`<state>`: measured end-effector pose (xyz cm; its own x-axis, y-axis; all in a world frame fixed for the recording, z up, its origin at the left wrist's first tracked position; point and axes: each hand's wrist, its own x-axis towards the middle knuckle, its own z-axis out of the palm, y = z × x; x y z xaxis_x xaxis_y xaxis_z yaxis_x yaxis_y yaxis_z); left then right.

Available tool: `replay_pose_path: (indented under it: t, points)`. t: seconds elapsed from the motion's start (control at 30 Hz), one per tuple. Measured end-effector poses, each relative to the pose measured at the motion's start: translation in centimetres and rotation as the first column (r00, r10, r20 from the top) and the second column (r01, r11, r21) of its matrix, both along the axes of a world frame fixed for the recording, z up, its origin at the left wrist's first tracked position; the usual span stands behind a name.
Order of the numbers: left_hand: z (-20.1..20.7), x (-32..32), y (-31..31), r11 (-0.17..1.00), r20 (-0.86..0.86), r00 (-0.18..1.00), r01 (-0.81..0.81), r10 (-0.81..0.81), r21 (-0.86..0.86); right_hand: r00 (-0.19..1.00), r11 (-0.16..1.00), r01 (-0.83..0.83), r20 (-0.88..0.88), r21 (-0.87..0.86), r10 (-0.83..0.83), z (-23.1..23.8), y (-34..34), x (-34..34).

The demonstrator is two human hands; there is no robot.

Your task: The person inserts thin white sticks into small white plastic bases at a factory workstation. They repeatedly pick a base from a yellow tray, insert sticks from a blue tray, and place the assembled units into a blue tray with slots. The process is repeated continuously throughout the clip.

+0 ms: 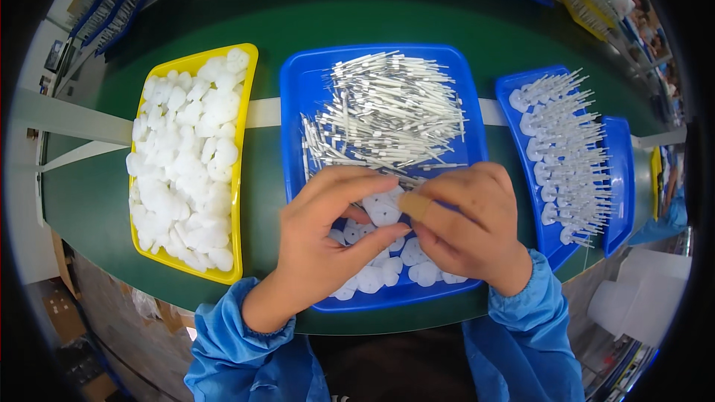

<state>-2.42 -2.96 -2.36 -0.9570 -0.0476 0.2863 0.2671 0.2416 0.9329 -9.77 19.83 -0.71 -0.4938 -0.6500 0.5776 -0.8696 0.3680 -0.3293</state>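
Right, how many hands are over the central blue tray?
2: the left hand, gripping a white disc, and the right hand, at that disc's right edge. Both are above the near half of the blue tray; none seems hidden.

We look down from the person's head, through the left one of two fisheye cameras worn side by side. We face the green table (298, 7), with a blue tray (287, 126) near the middle. The left hand (316, 227) and right hand (473, 219) lie close below us; sleeves (532, 327) enter from the lower edge, and straight edges bend toward the rim.
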Motion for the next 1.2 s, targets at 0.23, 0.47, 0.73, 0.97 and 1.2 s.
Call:
replay_pose_path:
  t: [0.23, 0.47, 0.73, 0.97, 1.2]
  points:
    - [0.0, 0.3, 0.0, 0.999, 0.027, 0.999, 0.023, -0.023, -0.034, 0.999, 1.000, 0.006, -0.034, 0.025, -0.005, -0.5, -0.4, 0.4]
    - [-0.2, 0.3, 0.3, 1.000, 0.023, 1.000, -0.001, 0.002, -0.009, 0.999, 1.000, 0.008, 0.042, -0.015, -0.008, -0.3, -0.5, 0.2]
    - [-0.2, 0.2, 0.3, 0.999, 0.031, 0.999, 0.018, -0.017, -0.035, 0.998, 0.998, -0.067, -0.003, -0.005, 0.067, -0.1, 0.6, 0.1]
    - [0.7, 0.4, 0.1, 0.993, -0.012, 0.997, 0.081, -0.082, -0.083, 0.996, 0.990, 0.092, -0.014, 0.106, -0.091, 1.0, 0.4, -0.5]
    - [-0.2, 0.2, -0.7, 0.989, -0.004, 1.000, 0.029, -0.029, 0.144, 0.985, 0.947, 0.167, 0.000, 0.275, -0.174, 1.0, 1.8, 0.0]
